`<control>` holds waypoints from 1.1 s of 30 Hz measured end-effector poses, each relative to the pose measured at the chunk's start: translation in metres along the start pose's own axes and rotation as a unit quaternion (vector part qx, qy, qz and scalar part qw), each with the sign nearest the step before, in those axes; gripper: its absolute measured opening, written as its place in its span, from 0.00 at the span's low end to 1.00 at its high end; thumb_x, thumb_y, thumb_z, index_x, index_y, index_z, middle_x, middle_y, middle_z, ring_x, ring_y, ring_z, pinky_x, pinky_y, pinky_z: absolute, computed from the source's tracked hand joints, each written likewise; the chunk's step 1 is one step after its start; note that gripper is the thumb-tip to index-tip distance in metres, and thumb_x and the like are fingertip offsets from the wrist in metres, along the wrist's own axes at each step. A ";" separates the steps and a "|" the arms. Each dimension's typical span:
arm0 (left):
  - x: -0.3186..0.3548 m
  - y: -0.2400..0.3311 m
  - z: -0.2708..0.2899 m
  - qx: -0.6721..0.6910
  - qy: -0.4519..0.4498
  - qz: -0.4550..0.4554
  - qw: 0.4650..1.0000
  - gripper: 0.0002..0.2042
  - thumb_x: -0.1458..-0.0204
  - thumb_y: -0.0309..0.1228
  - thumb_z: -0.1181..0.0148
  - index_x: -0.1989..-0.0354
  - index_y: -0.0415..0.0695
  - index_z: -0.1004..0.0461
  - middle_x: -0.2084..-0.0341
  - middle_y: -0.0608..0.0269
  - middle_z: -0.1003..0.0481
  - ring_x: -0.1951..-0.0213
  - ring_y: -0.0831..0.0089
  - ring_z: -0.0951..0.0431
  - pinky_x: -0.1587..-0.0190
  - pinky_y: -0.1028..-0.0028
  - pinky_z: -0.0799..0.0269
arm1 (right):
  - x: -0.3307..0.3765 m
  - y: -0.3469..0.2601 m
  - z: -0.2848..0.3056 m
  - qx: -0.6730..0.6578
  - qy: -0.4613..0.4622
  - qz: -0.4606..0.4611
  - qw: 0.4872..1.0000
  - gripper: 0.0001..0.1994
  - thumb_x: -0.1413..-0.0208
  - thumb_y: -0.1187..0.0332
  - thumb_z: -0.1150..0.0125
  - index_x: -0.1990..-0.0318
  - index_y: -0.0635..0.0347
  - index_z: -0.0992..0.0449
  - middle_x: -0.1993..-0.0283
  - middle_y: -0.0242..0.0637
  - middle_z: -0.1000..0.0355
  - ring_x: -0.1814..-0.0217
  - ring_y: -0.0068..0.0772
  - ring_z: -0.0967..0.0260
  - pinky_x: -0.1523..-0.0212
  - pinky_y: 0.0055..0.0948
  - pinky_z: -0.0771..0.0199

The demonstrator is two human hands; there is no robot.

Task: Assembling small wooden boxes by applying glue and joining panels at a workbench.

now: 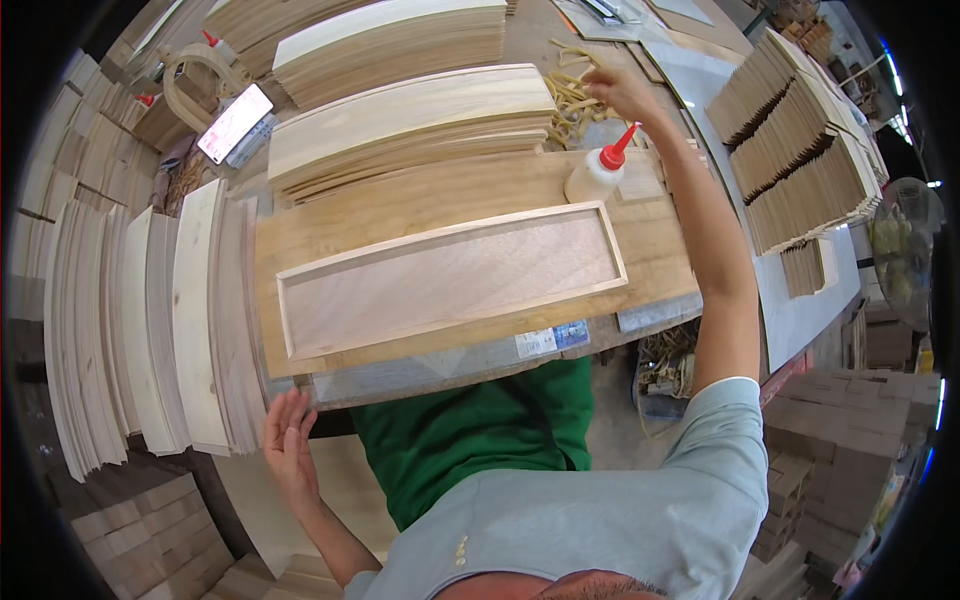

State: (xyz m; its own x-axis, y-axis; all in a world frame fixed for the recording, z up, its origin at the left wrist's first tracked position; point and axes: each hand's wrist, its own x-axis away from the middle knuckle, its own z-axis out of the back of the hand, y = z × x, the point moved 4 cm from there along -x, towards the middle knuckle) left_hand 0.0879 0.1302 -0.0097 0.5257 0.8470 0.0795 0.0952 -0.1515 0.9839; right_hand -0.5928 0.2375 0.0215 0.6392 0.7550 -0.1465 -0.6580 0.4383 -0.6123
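Observation:
A shallow, long wooden tray [450,275] with a thin raised rim lies slightly tilted across a wooden work board [400,215] in front of me. My right hand [622,93] reaches to the far side, over a heap of yellowish rubber bands [572,100]. Its fingers are closed together, and one band seems to meet the fingertips. Below that forearm stands a white glue bottle [592,180] with a red nozzle, behind the tray's right end. Off the table's near left corner, my left hand [290,445] hangs with its fingers stretched out, holding nothing.
Stacks of thin boards [410,115] lie beyond the tray, and more panels [200,320] lean along the left. A phone [236,122] rests on a stand at the far left. Notched wooden pieces [800,150] are piled on the right table, near a fan [905,240].

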 end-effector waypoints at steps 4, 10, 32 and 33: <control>0.010 -0.007 0.012 -0.019 0.051 0.028 0.998 0.21 0.41 0.28 0.50 0.40 0.35 0.40 0.44 0.48 0.34 0.43 0.57 0.32 0.43 0.62 0.34 | 0.019 0.006 -0.031 0.040 -0.045 0.029 0.998 0.14 0.51 0.66 0.39 0.58 0.62 0.21 0.64 0.41 0.22 0.63 0.32 0.26 0.59 0.28 0.28; 0.023 -0.015 0.028 -0.021 0.098 0.043 0.994 0.19 0.41 0.25 0.51 0.41 0.35 0.39 0.45 0.48 0.33 0.44 0.59 0.31 0.45 0.64 0.32 | 0.028 -0.027 -0.060 -0.009 -0.184 -0.023 0.983 0.15 0.55 0.62 0.37 0.62 0.62 0.20 0.65 0.44 0.22 0.62 0.38 0.25 0.58 0.30 0.29; 0.040 -0.001 0.022 -0.068 0.144 0.053 0.986 0.16 0.42 0.25 0.47 0.45 0.36 0.33 0.51 0.52 0.28 0.49 0.64 0.27 0.47 0.68 0.30 | 0.021 0.049 0.082 -0.130 0.135 -0.161 0.969 0.12 0.47 0.61 0.43 0.65 0.63 0.27 0.75 0.30 0.34 0.79 0.20 0.39 0.77 0.23 0.34; 0.040 0.002 0.020 -0.074 0.169 0.069 0.980 0.16 0.43 0.24 0.47 0.46 0.36 0.32 0.51 0.52 0.27 0.49 0.66 0.26 0.47 0.69 0.30 | 0.025 0.050 0.088 -0.154 0.125 -0.154 0.968 0.13 0.46 0.61 0.42 0.63 0.63 0.26 0.75 0.31 0.32 0.77 0.20 0.36 0.76 0.22 0.31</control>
State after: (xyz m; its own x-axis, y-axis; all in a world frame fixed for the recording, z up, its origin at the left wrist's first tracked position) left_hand 0.1255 0.1534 -0.0082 0.2130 0.9477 0.2378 -0.0932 -0.2225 0.9705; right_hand -0.6449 0.3212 0.0561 0.8879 0.4530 -0.0803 -0.2955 0.4278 -0.8542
